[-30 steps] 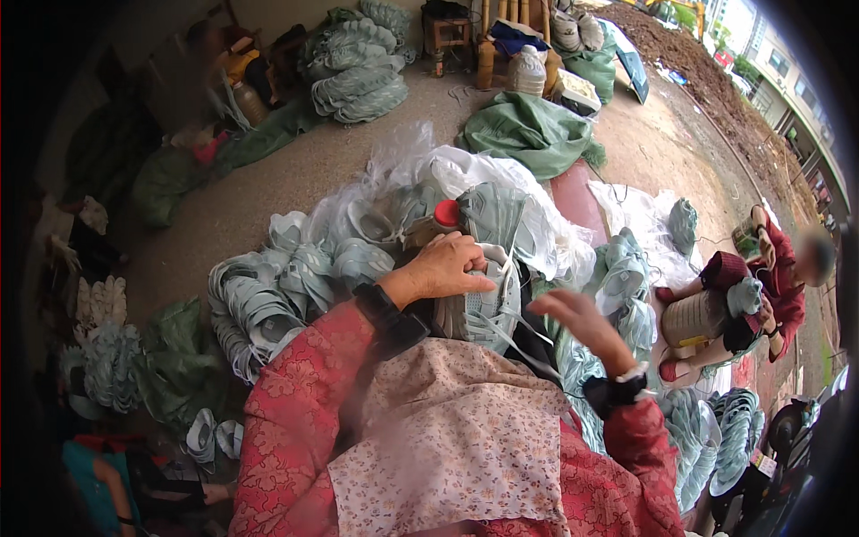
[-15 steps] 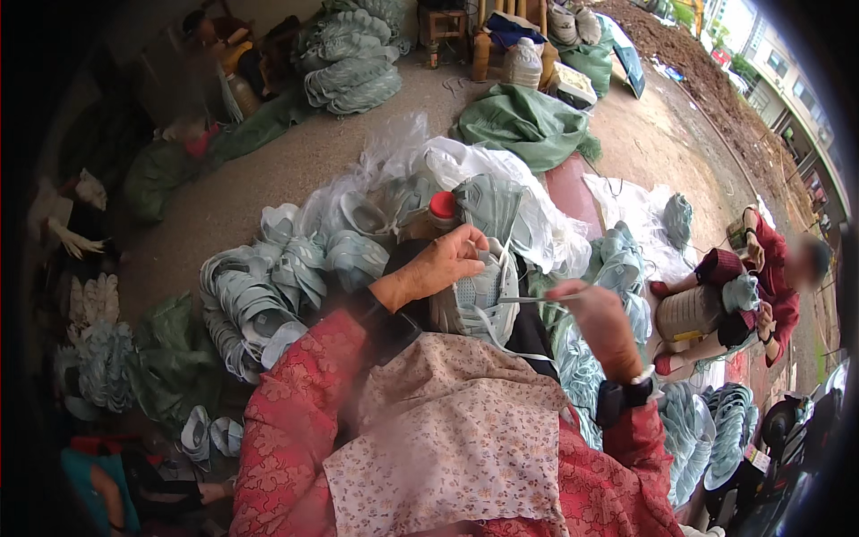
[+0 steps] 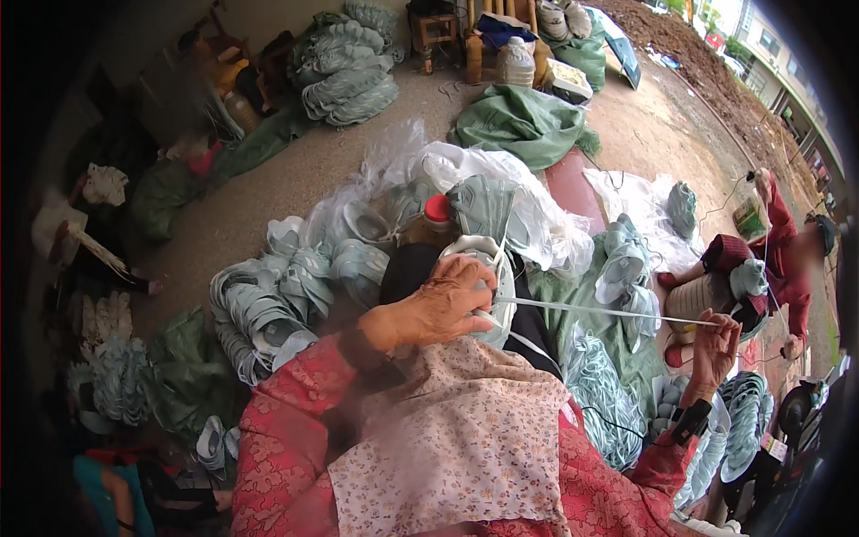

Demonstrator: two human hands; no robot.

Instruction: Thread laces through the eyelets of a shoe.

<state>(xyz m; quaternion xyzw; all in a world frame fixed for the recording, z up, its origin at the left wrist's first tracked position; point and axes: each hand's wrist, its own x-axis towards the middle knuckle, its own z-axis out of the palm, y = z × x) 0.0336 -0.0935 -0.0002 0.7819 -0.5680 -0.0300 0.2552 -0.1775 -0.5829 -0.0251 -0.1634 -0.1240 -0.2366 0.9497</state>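
A pale grey-green shoe upper (image 3: 508,285) rests at my lap, partly covered by my left hand (image 3: 438,306). The fingers of that hand are bent over its front and grip it. From the upper a flat white shoelace (image 3: 608,311) runs taut out to the right. My right hand (image 3: 715,347) pinches the lace's far stretch between thumb and fingers, well away from the shoe. Another length of lace hangs loose by my thigh. Just beyond the shoe stand a red-lidded jar (image 3: 437,211) and another pale shoe upper (image 3: 481,208).
Stacked shoe uppers (image 3: 255,309) lie at my left. On the right are a bundle of pale laces (image 3: 604,385) and more uppers (image 3: 624,261). A green sack (image 3: 523,125) and clear plastic sheeting (image 3: 559,228) lie ahead. A co-worker in red (image 3: 787,268) sits at right.
My right hand has swung out to the right and slightly down, drawing the lace long and straight. My left hand has shifted slightly nearer to me, lower on the shoe upper.
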